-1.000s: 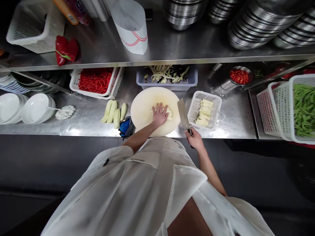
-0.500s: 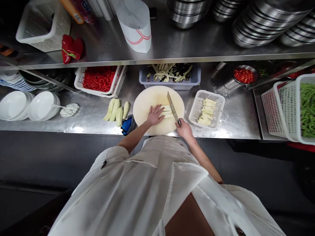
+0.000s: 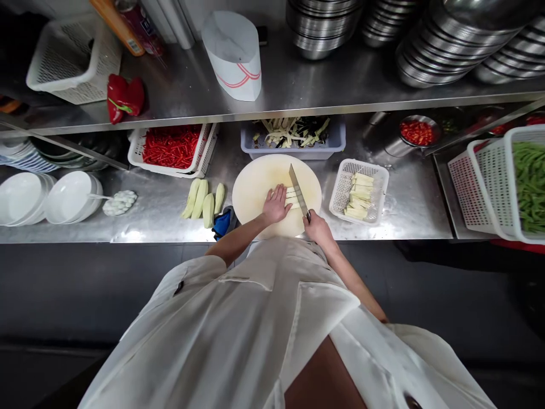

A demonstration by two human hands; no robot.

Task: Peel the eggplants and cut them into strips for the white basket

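My left hand [image 3: 276, 204] lies flat with outstretched fingers on peeled eggplant strips [image 3: 292, 196], pressing them onto the round white cutting board [image 3: 251, 176]. In my right hand [image 3: 318, 228] is the handle of a long kitchen knife [image 3: 298, 184]. Its blade points away from me and crosses the strips just right of my left fingers. To the right of the board stands a white plastic basket [image 3: 336, 196] with cut eggplant pieces [image 3: 360, 196]. Several whole peeled eggplants [image 3: 199, 199] lie left of the board, near a blue and black cloth-like item [image 3: 222, 224].
Behind the board, a grey-blue tub [image 3: 293, 153] holds peelings. A basket of red chilli strips [image 3: 172, 146] stands back left, white bowls [image 3: 70, 196] farther left. Baskets with green beans [image 3: 530, 184] stand far right. A steel shelf [image 3: 276, 105] overhangs the counter.
My left hand has slid slightly right over the strips, closer to the blade. The knife has shifted a little left relative to the board. The whole view has tilted slightly.
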